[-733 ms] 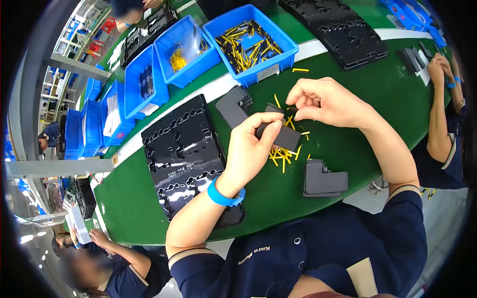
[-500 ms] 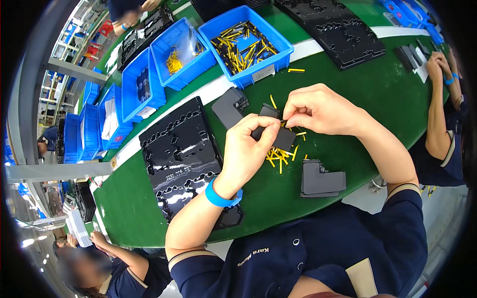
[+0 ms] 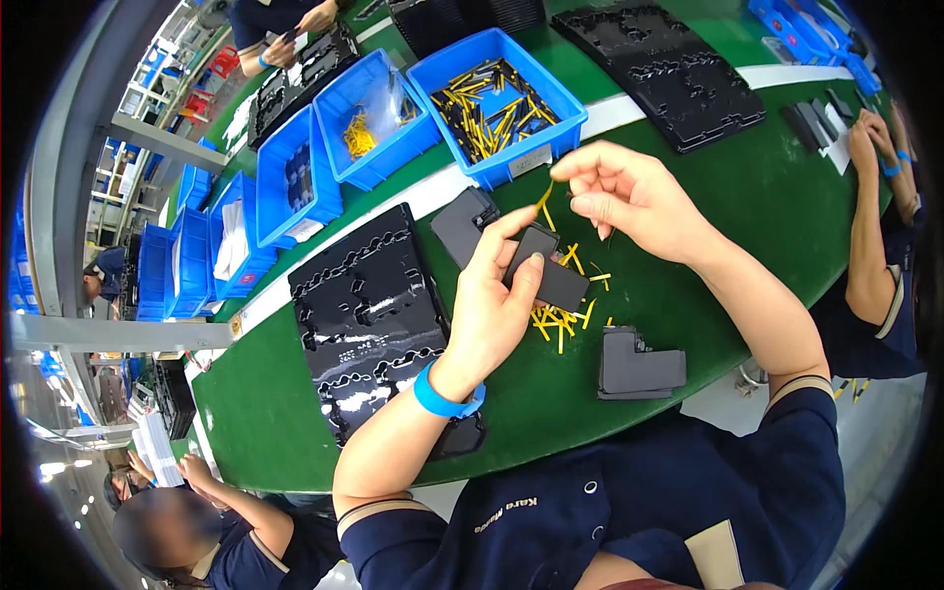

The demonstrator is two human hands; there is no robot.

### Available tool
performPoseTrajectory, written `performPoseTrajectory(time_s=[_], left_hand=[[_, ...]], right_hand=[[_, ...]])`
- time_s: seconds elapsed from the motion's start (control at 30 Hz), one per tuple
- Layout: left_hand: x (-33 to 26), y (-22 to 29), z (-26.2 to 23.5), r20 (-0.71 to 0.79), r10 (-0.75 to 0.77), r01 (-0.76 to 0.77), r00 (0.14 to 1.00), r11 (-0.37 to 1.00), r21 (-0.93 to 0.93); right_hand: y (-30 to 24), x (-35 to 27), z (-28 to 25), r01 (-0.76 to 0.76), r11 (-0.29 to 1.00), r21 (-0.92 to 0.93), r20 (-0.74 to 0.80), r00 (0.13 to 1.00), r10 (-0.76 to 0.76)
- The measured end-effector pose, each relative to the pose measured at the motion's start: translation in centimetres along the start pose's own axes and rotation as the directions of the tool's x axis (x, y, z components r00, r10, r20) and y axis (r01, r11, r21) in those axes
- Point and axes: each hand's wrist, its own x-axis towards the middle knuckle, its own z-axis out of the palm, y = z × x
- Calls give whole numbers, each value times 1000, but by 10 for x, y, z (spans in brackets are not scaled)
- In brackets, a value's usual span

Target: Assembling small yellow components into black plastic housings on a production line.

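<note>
My left hand (image 3: 497, 305) grips a flat black L-shaped piece (image 3: 562, 283) between thumb and fingers, above the green table. A thin yellow strip (image 3: 547, 195), blurred, spans from my left index fingertip to the index fingertip of my right hand (image 3: 629, 205). My right hand is raised with its fingers bent and apart. Under the held piece lies a loose pile of small yellow strips (image 3: 560, 323). One stack of black L-shaped pieces (image 3: 641, 366) rests to the right, near the table edge. More black pieces (image 3: 460, 231) lie beyond my left hand.
A shiny black moulded tray (image 3: 369, 315) lies left of my forearm. Blue bins line the far side, one with black and yellow strips (image 3: 492, 108), another with yellow bits (image 3: 362, 138). A second black tray (image 3: 669, 74) lies far right. Co-workers sit on both sides.
My right hand has come up and away from the black piece, its pinch loosened, and a yellow strip now stretches between both hands. My left hand still holds the piece.
</note>
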Motion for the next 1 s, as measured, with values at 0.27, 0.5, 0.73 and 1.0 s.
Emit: performPoseTrajectory(time_s=[0.27,0.5,0.73,1.0], left_hand=[[-1,-7,6,-92,74,-72,993,997,28],[-2,-8,9,-103,120,-115,987,992,53],[-2,-11,9,-95,161,-156,982,986,61],[-2,-10,9,-81,146,-143,986,989,39]], right_hand=[[0,-4,15,-202,979,35,4,979,202],[0,-6,22,-128,992,-17,-44,991,127],[-1,-6,27,-135,991,-10,-84,988,133],[3,-7,29,-128,992,7,-114,985,127]])
